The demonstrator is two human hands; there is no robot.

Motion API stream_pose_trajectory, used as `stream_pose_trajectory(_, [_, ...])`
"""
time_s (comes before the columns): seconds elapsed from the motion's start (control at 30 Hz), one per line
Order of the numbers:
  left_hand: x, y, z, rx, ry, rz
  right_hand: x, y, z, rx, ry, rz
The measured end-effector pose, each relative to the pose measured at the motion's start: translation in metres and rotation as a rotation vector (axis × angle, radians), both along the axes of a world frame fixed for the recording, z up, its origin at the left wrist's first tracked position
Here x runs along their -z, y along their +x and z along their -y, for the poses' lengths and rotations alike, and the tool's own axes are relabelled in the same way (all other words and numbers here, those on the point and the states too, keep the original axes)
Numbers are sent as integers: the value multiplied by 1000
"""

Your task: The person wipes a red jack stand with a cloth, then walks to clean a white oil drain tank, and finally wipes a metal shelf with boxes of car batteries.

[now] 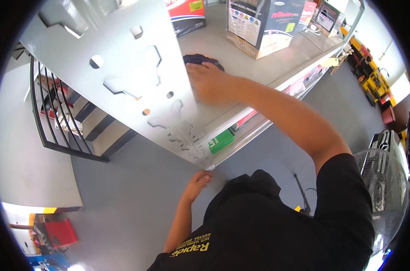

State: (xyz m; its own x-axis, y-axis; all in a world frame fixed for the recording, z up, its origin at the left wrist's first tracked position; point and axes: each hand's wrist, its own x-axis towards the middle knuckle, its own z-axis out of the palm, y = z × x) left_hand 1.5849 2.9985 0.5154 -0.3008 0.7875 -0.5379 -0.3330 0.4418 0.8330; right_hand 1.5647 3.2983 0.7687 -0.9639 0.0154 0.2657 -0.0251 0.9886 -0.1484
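Your right hand point(214, 83) is on the shelf deck point(248, 72), its fingers over a dark cloth point(204, 59) that lies just behind the perforated metal upright point(137, 72). The fingers hide part of the cloth and the hand is blurred, so I cannot tell whether you are gripping it or only pressing it flat.

Your left hand point(200, 179) is low, near the bottom end of the upright, fingers loosely bent. Whether they touch the metal or close on anything, I cannot tell.

Writing shows on several things around you. Farther along the deck from the cloth stands a tall carton point(266, 29): its pale side carries fine print and a row of small round symbols, its dark face has red lettering, and a yellow-green sticker sits on that face. Nearer the upright, a red-and-black box point(187, 17) bears a yellow label at its top corner. On a lower level, a green box point(221, 141) shows bold white letters. Your black shirt point(268, 226) has yellow lettering, upside down in this view. A yellow tag point(330, 62) hangs at the shelf's front edge.
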Motion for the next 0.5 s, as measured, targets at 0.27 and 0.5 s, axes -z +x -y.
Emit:
stream_pose_trajectory(0.27, [17,9,15,-12,-79,14,-20,-113,-54,318,-29,272])
stream_pose_trajectory(0.5, [15,14,11,-102,-102,-34,-9,-109,-127,529,9,197])
